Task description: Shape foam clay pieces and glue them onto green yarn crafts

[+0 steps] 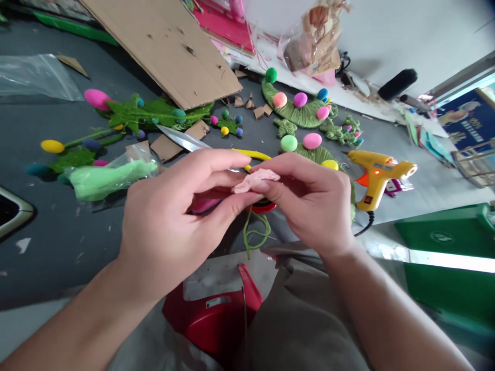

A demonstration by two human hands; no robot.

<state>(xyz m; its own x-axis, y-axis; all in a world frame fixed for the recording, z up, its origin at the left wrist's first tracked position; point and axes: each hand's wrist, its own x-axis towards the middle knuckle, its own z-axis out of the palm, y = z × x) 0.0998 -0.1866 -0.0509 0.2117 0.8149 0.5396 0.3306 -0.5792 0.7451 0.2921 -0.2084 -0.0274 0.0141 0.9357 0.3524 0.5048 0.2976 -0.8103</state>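
Between the fingertips of both hands is a small, flattened lump of pale pink modelling clay [256, 180] with a ragged edge. My left hand [174, 206] pinches its left end, and my right hand [309, 201] presses the right end between thumb and fingers. Behind the fingers, scissors show a pointed blade [181, 138] and a yellow handle [253, 154]. Below the hands hangs a loop of green yarn [257, 234]. Something red and round, mostly covered by the fingers, sits just above the yarn. Light green clay [110, 178] in a clear bag lies beside my left hand.
A yellow glue gun [381, 172] with a lit orange light stands at the right. Green yarn-wrapped shapes [299, 111] with coloured balls lie farther back, near a large cardboard sheet [170, 46]. A red stool [212, 314] is below, a green bin [444, 232] at the right.
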